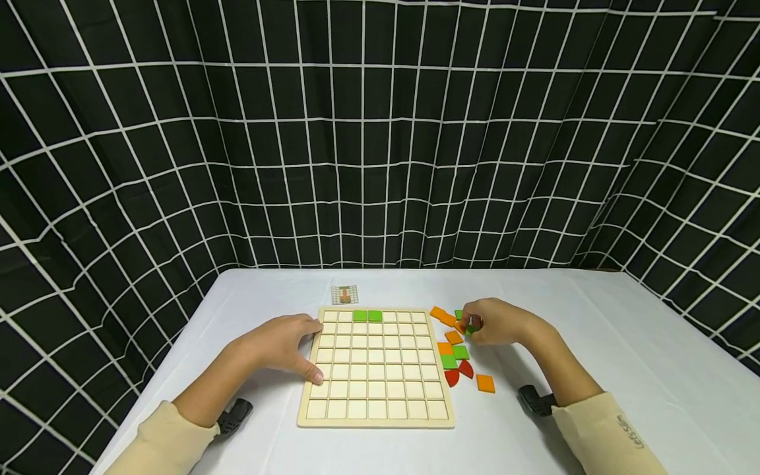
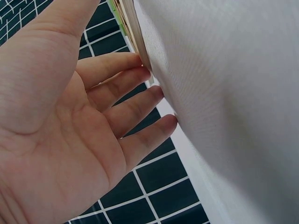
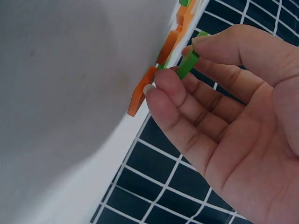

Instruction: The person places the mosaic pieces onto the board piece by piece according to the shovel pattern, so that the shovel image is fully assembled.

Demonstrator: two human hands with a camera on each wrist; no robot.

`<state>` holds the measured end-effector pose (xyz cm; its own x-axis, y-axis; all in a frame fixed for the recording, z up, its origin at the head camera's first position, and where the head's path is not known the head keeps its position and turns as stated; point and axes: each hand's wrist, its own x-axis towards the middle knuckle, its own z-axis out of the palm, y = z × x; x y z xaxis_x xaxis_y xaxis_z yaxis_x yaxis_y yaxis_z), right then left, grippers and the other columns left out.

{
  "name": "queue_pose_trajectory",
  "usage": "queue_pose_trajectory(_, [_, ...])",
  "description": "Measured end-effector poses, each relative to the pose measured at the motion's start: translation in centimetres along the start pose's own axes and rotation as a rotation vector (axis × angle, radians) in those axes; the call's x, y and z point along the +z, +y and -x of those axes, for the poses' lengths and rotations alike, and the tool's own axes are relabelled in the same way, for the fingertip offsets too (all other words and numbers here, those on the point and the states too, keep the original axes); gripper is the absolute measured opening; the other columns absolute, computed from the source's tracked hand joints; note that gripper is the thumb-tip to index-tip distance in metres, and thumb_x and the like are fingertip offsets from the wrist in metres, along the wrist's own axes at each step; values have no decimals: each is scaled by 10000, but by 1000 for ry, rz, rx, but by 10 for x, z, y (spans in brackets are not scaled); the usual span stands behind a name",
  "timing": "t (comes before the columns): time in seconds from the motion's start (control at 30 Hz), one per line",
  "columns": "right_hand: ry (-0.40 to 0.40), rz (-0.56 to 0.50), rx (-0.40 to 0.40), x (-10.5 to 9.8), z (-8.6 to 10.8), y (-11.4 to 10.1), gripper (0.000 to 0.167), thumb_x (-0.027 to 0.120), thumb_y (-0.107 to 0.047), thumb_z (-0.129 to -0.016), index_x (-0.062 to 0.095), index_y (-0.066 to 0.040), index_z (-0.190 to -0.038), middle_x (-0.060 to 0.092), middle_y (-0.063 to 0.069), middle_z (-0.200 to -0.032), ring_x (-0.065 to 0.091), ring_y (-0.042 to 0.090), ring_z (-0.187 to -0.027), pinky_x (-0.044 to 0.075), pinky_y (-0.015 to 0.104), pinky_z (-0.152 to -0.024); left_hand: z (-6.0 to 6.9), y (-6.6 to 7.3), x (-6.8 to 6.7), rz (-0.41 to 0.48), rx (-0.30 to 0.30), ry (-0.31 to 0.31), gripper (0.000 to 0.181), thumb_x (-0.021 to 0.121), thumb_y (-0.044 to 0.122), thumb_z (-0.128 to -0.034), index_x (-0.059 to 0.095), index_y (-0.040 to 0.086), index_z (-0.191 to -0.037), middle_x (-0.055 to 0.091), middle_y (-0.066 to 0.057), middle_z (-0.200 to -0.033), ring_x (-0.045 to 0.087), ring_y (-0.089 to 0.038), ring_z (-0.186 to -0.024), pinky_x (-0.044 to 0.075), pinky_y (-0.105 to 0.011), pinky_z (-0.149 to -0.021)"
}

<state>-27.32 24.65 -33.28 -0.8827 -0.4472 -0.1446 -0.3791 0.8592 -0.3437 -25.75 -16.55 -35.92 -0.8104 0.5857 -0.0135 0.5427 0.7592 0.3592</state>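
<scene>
Two green squares sit side by side in the far row of the wooden board, third and fourth from the left. The right hand pinches a green tile between thumb and fingers, among the loose pieces right of the board; whether that tile touches the cloth is hard to tell. The left hand grips nothing: its fingers stretch beside the board's left edge, thumb tip resting on the rim.

For a clean pick-up, keep the pinch on the tile's edges and lift straight up, since an orange piece beside the fingertips could easily be nudged. A light steadying touch from the left should do; pushing sideways might drive the board into the pieces.

The right edge looks the tight side: an orange square lies just beside it, and two red wedges lie farther toward the near end, so crossing there calls for some height. White worktop stretches wide to the right. Beyond the far rim lies a small picture card.
</scene>
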Motion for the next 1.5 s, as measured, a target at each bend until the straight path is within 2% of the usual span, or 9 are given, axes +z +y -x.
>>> queue_pose_trajectory(0.2, [8, -6, -56, -1, -5, -7, 188, 688, 25, -808, 695, -106, -942, 540, -2, -757, 503, 172, -747, 443, 317, -650, 1, -1, -1, -1, 3, 5, 912, 910, 539, -619, 613, 5, -1296, 639, -102, -1236, 591, -276, -1146, 457, -470, -1014])
queue_pose_trajectory(0.4, [-8, -2, -42, -4, -10, -15, 155, 732, -15, -817, 688, -106, -935, 546, 3, -767, 509, 177, -760, 451, 326, -659, 1, 1, -1, 13, 2, 4, 917, 910, 537, -624, 609, -6, -1299, 634, -115, -1256, 581, -296, -1175, 447, -478, -1026])
queue_pose_trajectory(0.73, [-43, 0, -28, -1, -21, -23, 146, 705, -20, -855, 710, -87, -984, 567, 3, -798, 528, 175, -755, 489, 301, -626, -2, 1, 1, 14, -1, 5, 924, 910, 542, -622, 608, 11, -1315, 626, -113, -1279, 573, -298, -1201, 440, -473, -1038])
queue_pose_trajectory(1.03, [-40, -4, -76, -1, -30, -25, 244, 661, 40, -809, 712, -53, -1029, 572, 1, -795, 520, 164, -753, 468, 304, -663, -1, 1, 1, 0, 24, 7, 889, 902, 558, -624, 622, 18, -1272, 641, -92, -1229, 593, -267, -1136, 458, -469, -1010])
queue_pose_trajectory(1.37, [-29, -7, -39, 7, -40, -28, 182, 709, 10, -828, 671, -67, -988, 599, -4, -862, 539, 181, -816, 513, 321, -758, -1, -2, 3, 13, -2, 5, 933, 906, 550, -622, 604, -6, -1309, 625, -126, -1286, 567, -314, -1215, 432, -484, -1046])
queue_pose_trajectory(1.43, [-25, -11, -37, 6, -41, -29, 159, 704, 11, -837, 681, -70, -972, 602, -5, -854, 545, 175, -798, 518, 314, -749, -1, -2, 3, 8, 1, 9, 928, 905, 550, -625, 606, 0, -1310, 624, -120, -1287, 567, -309, -1216, 431, -481, -1045])
queue_pose_trajectory(1.5, [-26, -33, -41, 6, -42, -31, 149, 693, 21, -847, 692, -61, -971, 605, 5, -848, 556, 172, -749, 535, 306, -682, -2, -3, 3, 1, 9, 12, 890, 903, 552, -628, 621, 19, -1283, 631, -104, -1267, 577, -292, -1190, 440, -475, -1034])
